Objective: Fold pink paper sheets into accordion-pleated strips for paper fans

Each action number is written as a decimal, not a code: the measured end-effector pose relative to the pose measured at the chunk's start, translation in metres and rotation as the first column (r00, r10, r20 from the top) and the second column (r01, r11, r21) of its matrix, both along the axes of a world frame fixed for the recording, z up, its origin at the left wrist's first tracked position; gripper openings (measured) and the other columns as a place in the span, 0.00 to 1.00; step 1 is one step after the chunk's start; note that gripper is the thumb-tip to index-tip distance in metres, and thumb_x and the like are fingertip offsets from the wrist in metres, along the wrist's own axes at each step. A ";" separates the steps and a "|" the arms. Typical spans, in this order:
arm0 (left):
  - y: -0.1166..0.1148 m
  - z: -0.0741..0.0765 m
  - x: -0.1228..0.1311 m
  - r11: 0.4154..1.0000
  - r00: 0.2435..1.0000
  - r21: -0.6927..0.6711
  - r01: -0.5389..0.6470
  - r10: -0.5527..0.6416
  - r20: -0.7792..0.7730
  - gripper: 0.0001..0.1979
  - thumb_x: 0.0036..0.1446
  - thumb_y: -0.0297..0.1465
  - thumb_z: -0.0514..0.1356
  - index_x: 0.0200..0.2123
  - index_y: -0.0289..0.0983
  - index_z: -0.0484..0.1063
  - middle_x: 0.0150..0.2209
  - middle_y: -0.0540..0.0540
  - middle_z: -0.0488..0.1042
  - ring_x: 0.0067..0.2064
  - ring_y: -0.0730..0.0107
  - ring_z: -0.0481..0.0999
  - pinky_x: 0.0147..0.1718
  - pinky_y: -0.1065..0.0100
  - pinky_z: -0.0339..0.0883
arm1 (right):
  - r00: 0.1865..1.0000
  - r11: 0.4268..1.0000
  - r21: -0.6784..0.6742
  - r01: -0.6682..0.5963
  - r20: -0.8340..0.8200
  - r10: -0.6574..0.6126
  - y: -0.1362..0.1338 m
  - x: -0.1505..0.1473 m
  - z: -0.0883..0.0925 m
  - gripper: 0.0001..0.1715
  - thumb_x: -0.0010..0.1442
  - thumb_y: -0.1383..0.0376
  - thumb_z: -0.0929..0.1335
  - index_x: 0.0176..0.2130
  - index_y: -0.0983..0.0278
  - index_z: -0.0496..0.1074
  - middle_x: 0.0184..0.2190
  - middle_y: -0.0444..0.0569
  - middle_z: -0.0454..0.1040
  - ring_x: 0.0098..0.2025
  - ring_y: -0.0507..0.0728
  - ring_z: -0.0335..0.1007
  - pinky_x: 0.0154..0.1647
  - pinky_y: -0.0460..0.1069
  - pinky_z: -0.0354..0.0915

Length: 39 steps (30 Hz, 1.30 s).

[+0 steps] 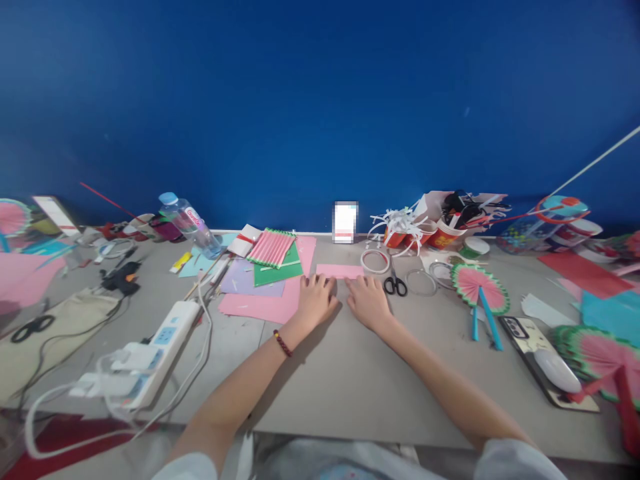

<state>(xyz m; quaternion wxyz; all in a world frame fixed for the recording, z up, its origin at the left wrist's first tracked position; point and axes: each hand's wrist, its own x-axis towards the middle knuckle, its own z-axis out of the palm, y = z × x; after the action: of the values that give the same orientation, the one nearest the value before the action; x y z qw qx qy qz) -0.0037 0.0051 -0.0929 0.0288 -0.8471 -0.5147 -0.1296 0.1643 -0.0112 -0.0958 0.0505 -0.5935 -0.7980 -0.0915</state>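
A narrow pink paper strip [340, 271] lies flat on the grey table in front of me. My left hand [317, 300] rests palm down at its near left end, fingers stretched forward. At the strip's near right end lies my right hand [369, 303], also palm down with fingers apart; the fingertips touch or nearly touch the paper. Left of my left hand, a pleated pink and green paper [273, 248] sits on a green sheet [280, 270], over a purple sheet [245, 277] and a larger pink sheet [260, 307]. Black-handled scissors [395, 285] lie just beyond my right hand.
At the left are a power strip [165, 350] with white cables and a tilted plastic bottle [193, 223]. Rolls of tape [375, 261], cups of paper scraps [400, 230] and a round paper fan [481, 290] lie right. A phone [547, 363] carries a mouse [557, 371].
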 end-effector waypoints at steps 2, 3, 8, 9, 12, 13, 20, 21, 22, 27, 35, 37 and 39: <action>0.009 0.000 -0.009 0.999 0.999 -0.017 0.038 -0.038 -0.004 0.21 0.56 0.29 0.55 0.54 0.42 0.66 0.47 0.39 0.67 0.49 0.52 0.63 0.50 0.50 0.54 | 1.000 1.000 0.005 -0.003 -0.027 0.003 0.003 0.005 0.001 0.26 0.60 0.64 0.62 0.58 0.60 0.63 0.47 0.57 0.67 0.46 0.65 0.59 0.44 0.55 0.54; 0.015 -0.001 -0.014 0.998 0.998 -0.036 0.060 -0.060 0.008 0.20 0.57 0.27 0.54 0.53 0.44 0.67 0.48 0.41 0.67 0.49 0.53 0.64 0.48 0.52 0.56 | 0.999 1.000 0.005 -0.006 -0.048 0.006 0.006 0.008 0.002 0.24 0.60 0.64 0.62 0.57 0.59 0.64 0.47 0.57 0.67 0.46 0.64 0.59 0.44 0.55 0.54; 0.050 -0.004 -0.037 0.974 0.957 -0.106 0.201 -0.173 0.232 0.15 0.62 0.26 0.50 0.48 0.42 0.72 0.42 0.44 0.71 0.44 0.64 0.69 0.42 0.64 0.61 | 0.967 0.998 -0.047 -0.042 -0.255 0.028 0.026 0.028 0.001 0.19 0.61 0.65 0.64 0.52 0.64 0.69 0.42 0.55 0.71 0.44 0.60 0.64 0.45 0.53 0.58; 0.056 -0.005 -0.039 0.967 0.940 -0.101 0.232 -0.197 0.278 0.14 0.63 0.27 0.51 0.47 0.40 0.73 0.41 0.44 0.72 0.43 0.66 0.70 0.42 0.65 0.61 | 0.946 0.996 -0.060 -0.066 -0.321 0.043 0.031 0.032 0.000 0.18 0.60 0.66 0.65 0.51 0.65 0.70 0.41 0.55 0.72 0.43 0.59 0.65 0.45 0.52 0.59; 0.066 -0.009 -0.043 0.954 0.897 -0.064 0.293 -0.251 0.363 0.10 0.62 0.30 0.53 0.42 0.38 0.74 0.39 0.45 0.74 0.41 0.68 0.72 0.41 0.67 0.63 | 0.841 0.989 -0.051 -0.136 -0.533 0.088 0.044 0.045 -0.004 0.14 0.57 0.70 0.67 0.45 0.66 0.72 0.40 0.53 0.75 0.44 0.58 0.69 0.46 0.51 0.62; 0.067 -0.010 -0.044 0.955 0.894 -0.048 0.292 -0.255 0.369 0.10 0.62 0.30 0.54 0.41 0.39 0.74 0.38 0.46 0.74 0.40 0.68 0.72 0.41 0.67 0.63 | 0.812 0.988 -0.050 -0.145 -0.576 0.090 0.047 0.048 -0.006 0.12 0.57 0.70 0.67 0.43 0.66 0.73 0.39 0.52 0.76 0.42 0.57 0.70 0.45 0.51 0.63; 0.064 -0.013 -0.047 0.968 0.919 -0.022 0.249 -0.229 0.321 0.09 0.62 0.31 0.54 0.37 0.39 0.75 0.38 0.47 0.75 0.42 0.67 0.71 0.43 0.66 0.63 | 0.781 0.986 0.003 -0.165 -0.610 0.132 0.055 0.057 -0.016 0.08 0.57 0.69 0.67 0.37 0.64 0.75 0.35 0.51 0.78 0.40 0.57 0.73 0.44 0.51 0.65; 0.065 -0.013 -0.048 0.966 0.912 -0.028 0.257 -0.233 0.338 0.09 0.62 0.31 0.55 0.37 0.39 0.75 0.38 0.47 0.75 0.42 0.68 0.71 0.44 0.66 0.63 | 0.782 0.985 0.012 -0.174 -0.607 0.145 0.055 0.057 -0.017 0.07 0.58 0.69 0.66 0.36 0.64 0.75 0.35 0.51 0.78 0.41 0.57 0.72 0.44 0.52 0.65; 0.066 -0.013 -0.048 0.962 0.901 -0.037 0.270 -0.239 0.362 0.08 0.61 0.31 0.56 0.37 0.38 0.75 0.38 0.47 0.74 0.42 0.68 0.71 0.44 0.67 0.63 | 0.783 0.983 0.017 -0.184 -0.602 0.157 0.055 0.058 -0.017 0.07 0.58 0.68 0.66 0.36 0.64 0.75 0.35 0.51 0.78 0.41 0.57 0.72 0.45 0.52 0.65; 0.069 -0.012 -0.050 0.950 0.875 -0.085 0.299 -0.238 0.422 0.07 0.59 0.30 0.57 0.37 0.38 0.76 0.38 0.47 0.75 0.42 0.69 0.72 0.43 0.67 0.65 | 0.783 0.972 0.018 -0.233 -0.590 0.198 0.056 0.061 -0.016 0.08 0.59 0.67 0.66 0.35 0.64 0.76 0.35 0.51 0.78 0.41 0.56 0.72 0.45 0.51 0.65; 0.062 -0.011 -0.048 0.968 0.932 -0.032 0.251 -0.232 0.280 0.10 0.62 0.31 0.52 0.40 0.39 0.74 0.39 0.45 0.75 0.42 0.66 0.72 0.44 0.64 0.64 | 0.838 0.976 0.069 -0.208 -0.502 0.215 0.052 0.060 -0.017 0.10 0.59 0.69 0.64 0.38 0.64 0.74 0.37 0.51 0.78 0.41 0.56 0.71 0.44 0.50 0.64; 0.059 -0.010 -0.045 0.974 0.922 0.001 0.228 -0.216 0.320 0.11 0.63 0.29 0.51 0.42 0.39 0.73 0.40 0.45 0.74 0.43 0.67 0.72 0.44 0.65 0.64 | 0.844 0.973 0.091 -0.211 -0.486 0.228 0.050 0.057 -0.016 0.11 0.60 0.70 0.63 0.38 0.64 0.74 0.37 0.51 0.77 0.42 0.56 0.70 0.45 0.49 0.64; 0.056 -0.007 -0.041 0.979 0.889 0.027 0.204 -0.196 0.414 0.12 0.63 0.28 0.50 0.45 0.40 0.71 0.42 0.45 0.73 0.45 0.67 0.71 0.46 0.65 0.64 | 0.837 0.970 0.110 -0.218 -0.490 0.244 0.049 0.056 -0.015 0.10 0.60 0.70 0.62 0.38 0.65 0.73 0.36 0.51 0.76 0.42 0.56 0.69 0.45 0.50 0.63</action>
<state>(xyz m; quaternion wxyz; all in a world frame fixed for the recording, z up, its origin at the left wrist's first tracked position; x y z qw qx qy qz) -0.0450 0.0612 -0.1002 -0.1019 -0.8489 -0.4202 -0.3039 0.2198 0.0380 -0.1111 0.2804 -0.4949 -0.8208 0.0522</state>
